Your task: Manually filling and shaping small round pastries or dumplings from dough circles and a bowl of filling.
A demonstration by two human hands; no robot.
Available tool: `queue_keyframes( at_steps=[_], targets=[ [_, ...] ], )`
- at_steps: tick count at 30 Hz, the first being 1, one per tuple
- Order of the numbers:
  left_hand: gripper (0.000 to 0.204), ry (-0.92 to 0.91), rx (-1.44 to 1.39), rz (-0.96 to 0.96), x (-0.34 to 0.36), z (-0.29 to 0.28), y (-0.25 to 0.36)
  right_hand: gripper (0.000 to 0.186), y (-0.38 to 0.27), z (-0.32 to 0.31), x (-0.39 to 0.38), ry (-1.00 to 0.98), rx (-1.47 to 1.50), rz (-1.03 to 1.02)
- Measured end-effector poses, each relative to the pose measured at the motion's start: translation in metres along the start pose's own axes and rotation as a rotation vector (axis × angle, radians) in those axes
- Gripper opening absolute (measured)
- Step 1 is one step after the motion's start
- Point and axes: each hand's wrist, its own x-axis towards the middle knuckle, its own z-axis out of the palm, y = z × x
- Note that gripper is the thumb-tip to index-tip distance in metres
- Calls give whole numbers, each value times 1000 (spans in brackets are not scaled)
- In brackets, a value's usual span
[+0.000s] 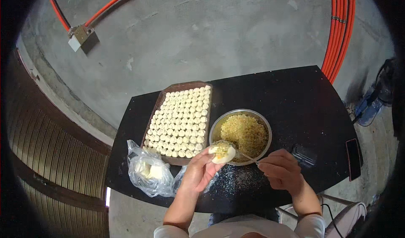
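Note:
My left hand is closed on the edge of a round, pale dough wrapper, held just over the near rim of a metal bowl. Some yellowish filling with orange bits lies on the wrapper. In my right hand is the handle of a thin metal spoon, its head end reaching to the wrapper. Chopped yellow-green filling is heaped in the bowl. Left of the bowl, a brown tray carries many small pleated dumplings in close rows.
A clear plastic bag with pale dough wrappers sits at the table's near left. White flour specks dust the black table before me. A dark clear-lidded box lies right of the bowl, and a phone at the right edge.

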Motion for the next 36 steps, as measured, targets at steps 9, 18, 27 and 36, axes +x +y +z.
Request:
queue_keyframes(
  at_steps=[9, 18, 27, 36],
  targets=[
    [39, 3, -16, -5, 1, -5, -1, 12, 11, 3, -6, 336, 70, 179],
    [41, -3, -37, 18, 1, -4, 3, 16, 5, -3, 5, 125, 73, 230],
    [41, 21, -47, 28, 3, -6, 6, 19, 6, -10, 4, 23, 164, 305],
    [41, 9, -23, 42, 8, -10, 3, 23, 14, -20, 0, 85, 118, 237]
  ],
)
